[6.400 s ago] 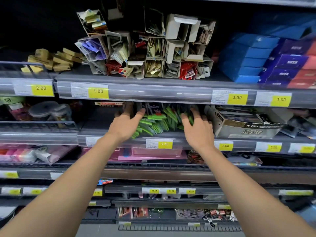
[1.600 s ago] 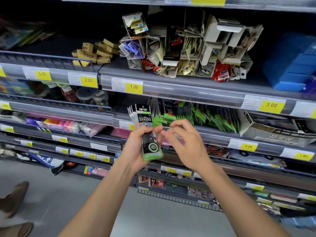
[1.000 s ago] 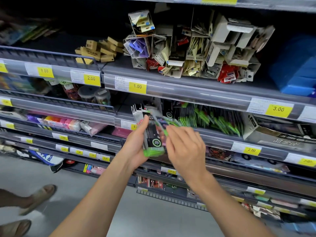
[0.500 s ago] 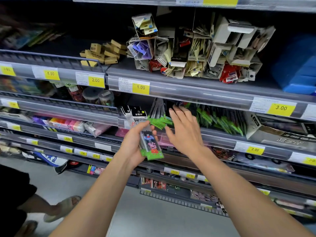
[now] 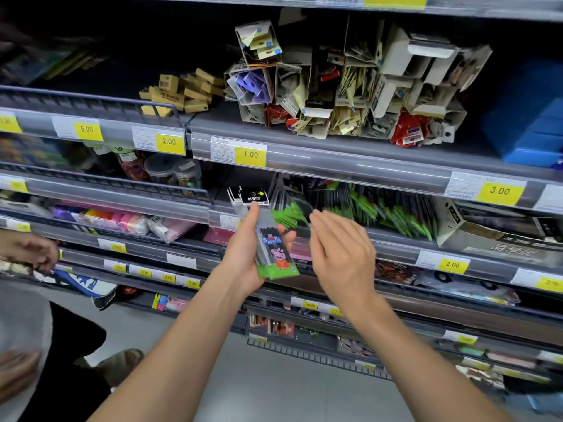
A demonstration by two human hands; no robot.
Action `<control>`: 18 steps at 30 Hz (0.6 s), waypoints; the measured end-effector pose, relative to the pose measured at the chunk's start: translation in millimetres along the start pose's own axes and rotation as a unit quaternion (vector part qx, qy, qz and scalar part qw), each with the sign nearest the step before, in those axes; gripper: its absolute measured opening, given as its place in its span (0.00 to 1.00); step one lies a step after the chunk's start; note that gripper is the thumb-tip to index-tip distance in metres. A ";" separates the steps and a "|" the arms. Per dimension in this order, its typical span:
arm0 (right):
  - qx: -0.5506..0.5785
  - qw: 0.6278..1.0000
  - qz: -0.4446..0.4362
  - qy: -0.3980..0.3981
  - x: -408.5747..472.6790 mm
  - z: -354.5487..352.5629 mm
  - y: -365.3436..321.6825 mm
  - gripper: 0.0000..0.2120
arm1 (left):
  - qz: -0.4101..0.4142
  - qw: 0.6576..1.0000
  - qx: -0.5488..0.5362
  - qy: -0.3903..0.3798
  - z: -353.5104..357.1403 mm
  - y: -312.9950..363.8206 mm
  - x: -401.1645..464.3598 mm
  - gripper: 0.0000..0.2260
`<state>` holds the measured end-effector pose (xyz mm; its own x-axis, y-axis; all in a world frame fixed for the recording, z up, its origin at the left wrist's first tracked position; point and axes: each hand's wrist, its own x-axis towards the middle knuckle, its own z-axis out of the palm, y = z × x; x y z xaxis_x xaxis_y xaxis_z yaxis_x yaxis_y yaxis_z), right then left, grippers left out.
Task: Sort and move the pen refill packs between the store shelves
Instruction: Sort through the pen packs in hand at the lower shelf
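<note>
1. green-bottomed clear packs (image 5: pixel 275 254), a thin stack with a cartoon pig on the front one, stand upright in the left hand (image 5: pixel 249 260); the thumb lies up the left edge and the fingers curl round the back, their tips showing at the right edge.
2. the right hand (image 5: pixel 341 254) hovers just right of the stack, palm turned left, fingers nearly straight and together, holding nothing that can be made out; a blurred clear pack (image 5: pixel 300 208) sits at its fingertips, and whether they touch is unclear.
3. behind both hands, on the middle shelf (image 5: pixel 396 242), more green packs (image 5: pixel 393 214) lean in a row; black-and-white packs (image 5: pixel 253 197) stand at the row's left end, just above the left thumb.
4. a grey carton (image 5: pixel 493 236) lies on the same shelf, right of the green row.
5. the shelf above carries torn card boxes (image 5: pixel 350 83) crammed with small packets, small tan boxes (image 5: pixel 179 92) to their left and blue boxes (image 5: pixel 533 126) to their right.
6. yellow price tags (image 5: pixel 251 154) run along the shelf edges.
7. at the far left, another person's hand (image 5: pixel 36 251) reaches toward a lower shelf.
</note>
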<state>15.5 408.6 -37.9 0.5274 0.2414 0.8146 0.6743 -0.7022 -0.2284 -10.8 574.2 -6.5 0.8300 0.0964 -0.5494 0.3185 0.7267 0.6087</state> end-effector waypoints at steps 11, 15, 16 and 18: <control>0.127 0.982 -0.081 -0.116 -46.4 -69.3 -13.8 0.14 | -0.043 0.996 0.027 -0.067 33.3 -18.9 -12.5 0.37; 0.123 0.981 -0.091 -0.116 -35.6 -78.5 2.4 0.12 | -0.045 0.989 0.085 -0.116 44.1 -33.9 -20.4 0.11; 0.119 0.981 -0.096 -0.118 -33.0 -80.9 5.1 0.12 | -0.050 0.988 0.089 -0.117 46.7 -37.7 -22.1 0.09; 0.107 0.982 -0.105 -0.118 -29.6 -87.4 6.7 0.12 | -0.048 0.989 0.074 -0.116 51.3 -43.3 -24.8 0.06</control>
<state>-40.7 338.3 -16.9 0.4542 0.5321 0.7146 0.8605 -0.4698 -0.1971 -21.7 505.4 10.1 0.8694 -0.1398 -0.4738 0.4511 0.6156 0.6461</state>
